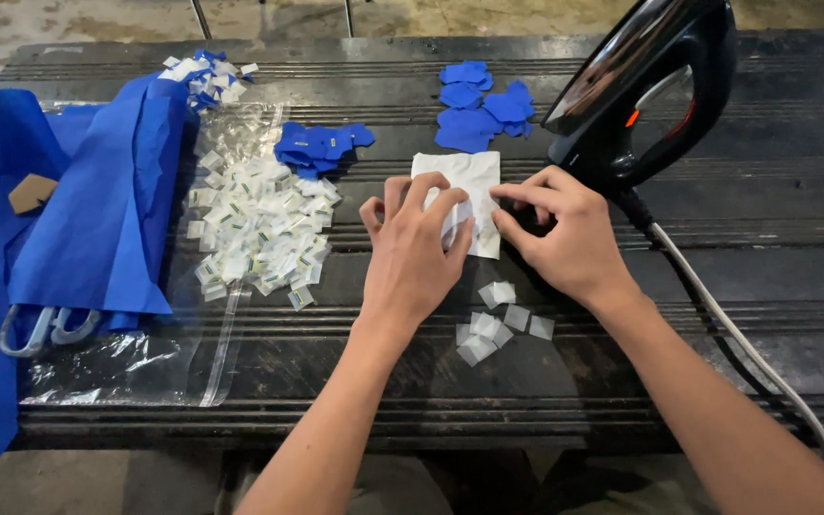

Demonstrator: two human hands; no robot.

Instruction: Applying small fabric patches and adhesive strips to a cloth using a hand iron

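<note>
Where the dark slatted table [622, 381] comes nearest the camera, six or so small translucent squares [496, 322] are seen lying loose between the two forearms. Just beyond them, a white sheet [464, 176] is pressed flat under both hands: the left hand [412, 253] is spread on it with fingers apart, while the right hand [565, 229] is pinched, thumb and forefinger together, at the sheet's right edge. To the left, a clear plastic bag [145, 367] is laid open, and a heap of small white labels [259, 224], too many to count, is spilled on it beside folded blue fabric [97, 219]. Farther back, two clusters of blue patches [321, 145] are set out. One black iron [641, 86] is stood on end at the right, its cord [736, 334] trailing.
</note>
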